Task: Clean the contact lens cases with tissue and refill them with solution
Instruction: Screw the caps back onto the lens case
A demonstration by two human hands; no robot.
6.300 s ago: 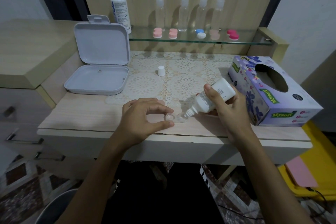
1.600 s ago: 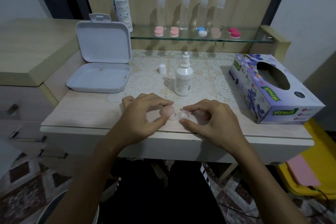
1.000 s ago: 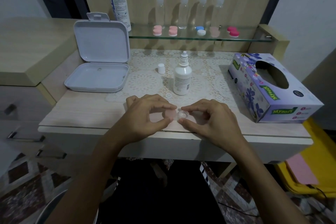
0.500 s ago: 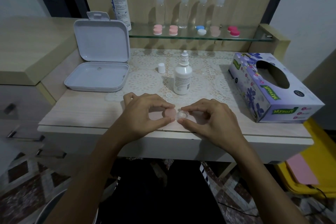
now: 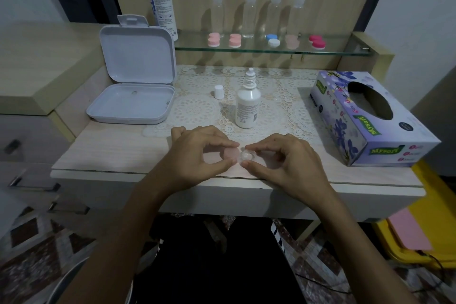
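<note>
We are sitting at a pale wooden desk (image 5: 103,153) with a lace mat under glass, a glass shelf (image 5: 333,50) running along the far wall. On that shelf five closed lens cases are waiting in a row, with clear bottles behind them and a tall solution bottle at the far left. An open white box (image 5: 134,86) is lying at the left of the desk, and a tissue box (image 5: 365,118) at the right.

At the near edge, in the middle, we are working on one contact lens case (image 5: 240,155). Our left hand (image 5: 197,155) is pinching a pale pink cap (image 5: 231,154) between thumb and forefinger, over the case's left well. Our right hand (image 5: 288,160) is gripping the clear right well (image 5: 247,155) the same way, thumb near and forefinger far. Whether that well is holding liquid, we cannot tell.

The small solution bottle (image 5: 247,103) is standing upright just beyond our hands, its nozzle bare and its white cap (image 5: 218,91) sitting apart to the left. From this we are judging the filling of this case done and the closing under way: the left cap is being screwed on. The next move is calling for a steady, level hold so nothing spills, then finding and fitting the second cap, which we are not seeing here.
</note>
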